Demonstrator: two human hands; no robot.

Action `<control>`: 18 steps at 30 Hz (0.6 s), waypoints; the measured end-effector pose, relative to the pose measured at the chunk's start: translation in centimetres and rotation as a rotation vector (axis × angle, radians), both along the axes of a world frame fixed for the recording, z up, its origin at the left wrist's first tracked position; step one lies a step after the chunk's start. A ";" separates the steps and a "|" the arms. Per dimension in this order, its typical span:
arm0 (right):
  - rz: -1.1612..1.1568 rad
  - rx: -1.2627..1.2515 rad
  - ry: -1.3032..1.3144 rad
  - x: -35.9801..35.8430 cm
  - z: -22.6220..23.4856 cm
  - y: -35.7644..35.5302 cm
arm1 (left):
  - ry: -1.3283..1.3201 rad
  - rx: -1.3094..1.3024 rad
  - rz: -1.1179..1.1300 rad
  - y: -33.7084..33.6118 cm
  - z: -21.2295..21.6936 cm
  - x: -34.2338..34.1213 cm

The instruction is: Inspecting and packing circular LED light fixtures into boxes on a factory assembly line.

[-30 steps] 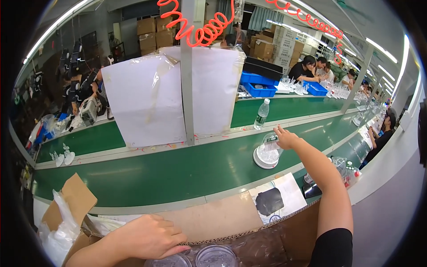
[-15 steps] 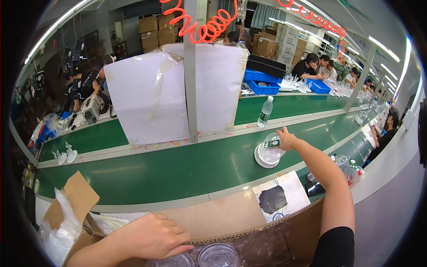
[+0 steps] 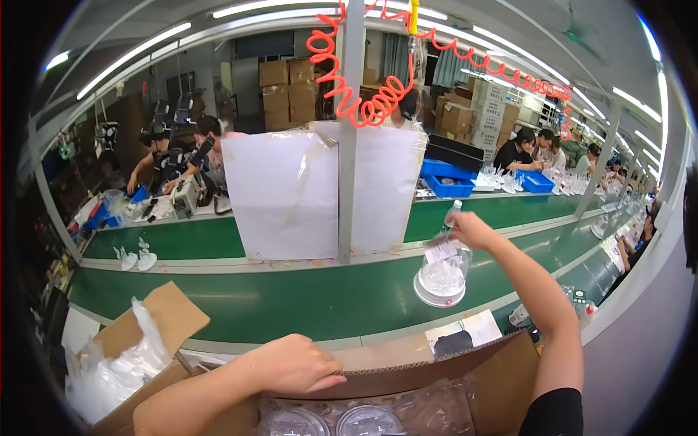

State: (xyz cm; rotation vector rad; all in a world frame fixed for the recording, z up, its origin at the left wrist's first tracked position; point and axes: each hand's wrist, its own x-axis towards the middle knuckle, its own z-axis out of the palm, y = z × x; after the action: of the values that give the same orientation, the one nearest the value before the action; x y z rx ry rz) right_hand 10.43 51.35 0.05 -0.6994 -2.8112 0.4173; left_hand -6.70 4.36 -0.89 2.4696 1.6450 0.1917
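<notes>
My right hand (image 3: 471, 231) reaches out over the green belt, fingers closed at the top of a clear dome (image 3: 445, 272). The dome has a round white base and hangs slightly tilted. A pale tag (image 3: 440, 251) shows at its top, just under my fingers. Clear shapes are faintly visible inside. Close to me, my left hand (image 3: 302, 363) is closed over the rim of an open cardboard box (image 3: 407, 374), with its thumb pointing right. Down in that box, round clear-lidded pieces (image 3: 368, 420) lie beside clear plastic film (image 3: 436, 407).
A water bottle (image 3: 452, 213) stands behind my right hand. At left, a cardboard flap (image 3: 163, 316) sticks up beside crumpled plastic bags (image 3: 120, 363). White boards (image 3: 280, 196) and a grey post (image 3: 347, 145) stand across the belt (image 3: 218, 294). Other people work further off.
The view has tilted up and turned left. The dome now shows its whole white base and hangs more upright under my right hand. My left hand remains on the box rim.
</notes>
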 end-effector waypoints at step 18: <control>0.402 0.397 0.769 5.7 19.3 -30.3 | -0.904 0.013 0.436 -4.6 3.9 7.3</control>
State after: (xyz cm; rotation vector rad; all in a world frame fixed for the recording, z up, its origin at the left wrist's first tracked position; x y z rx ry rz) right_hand 16.14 21.05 19.31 0.1150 -2.1635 0.1278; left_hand 0.62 -0.21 3.03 1.5528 1.6489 1.1603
